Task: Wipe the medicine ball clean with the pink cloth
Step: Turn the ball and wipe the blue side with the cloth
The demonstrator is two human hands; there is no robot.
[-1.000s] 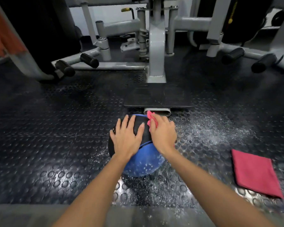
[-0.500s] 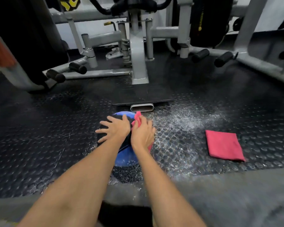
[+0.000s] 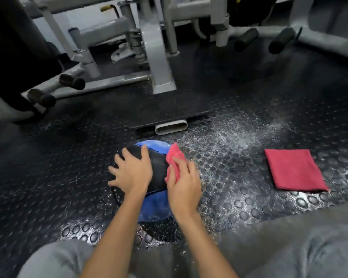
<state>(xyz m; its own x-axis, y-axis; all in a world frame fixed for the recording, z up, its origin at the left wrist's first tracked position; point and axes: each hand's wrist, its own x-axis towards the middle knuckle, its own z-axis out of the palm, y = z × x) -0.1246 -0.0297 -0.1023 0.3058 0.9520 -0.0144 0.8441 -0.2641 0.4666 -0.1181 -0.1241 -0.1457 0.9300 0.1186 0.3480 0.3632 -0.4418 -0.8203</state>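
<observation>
A second cloth (image 3: 293, 169), red and folded flat, lay on the studded black floor (image 3: 48, 177) to my right, well apart from everything else. White spray speckled the studs (image 3: 229, 137) between. Ahead stood a grey gym machine (image 3: 159, 57), its flat black base plate (image 3: 169, 111) jutting toward me.

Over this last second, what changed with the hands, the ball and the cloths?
The right hand slid the crumpled pink cloth from the top of the blue-and-black medicine ball down its right side. The left hand stayed spread on the ball. The folded pink cloth stayed on the floor.
</observation>
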